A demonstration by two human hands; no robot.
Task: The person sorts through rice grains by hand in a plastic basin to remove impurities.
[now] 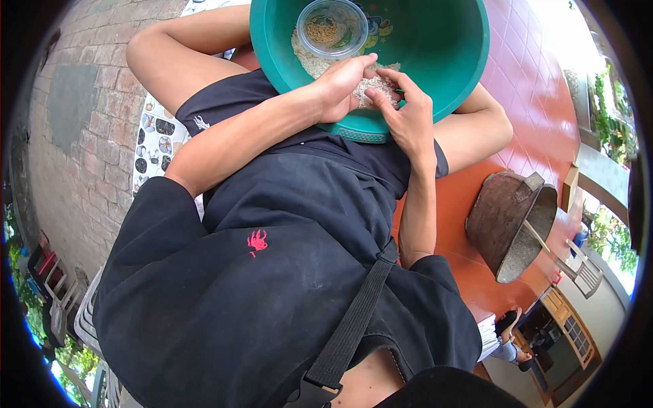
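Red-tiled floor [445,228]; twelve o'clock, green tub [445,54], pale grain [310,65] apparently mid-handling: left hand [338,85], finger closure unclear; right hand [411,112], fingers apart, light touch called for.

Pale grains [376,87] lie loose in a round green basin [435,58] (far side out of view). A clear round tub [355,39] stands upright next to them, containing some brownish grains [322,30].

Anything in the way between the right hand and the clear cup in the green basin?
Yes, in the head view: the left hand lies partly across the straight line from the right hand to the clear cup.
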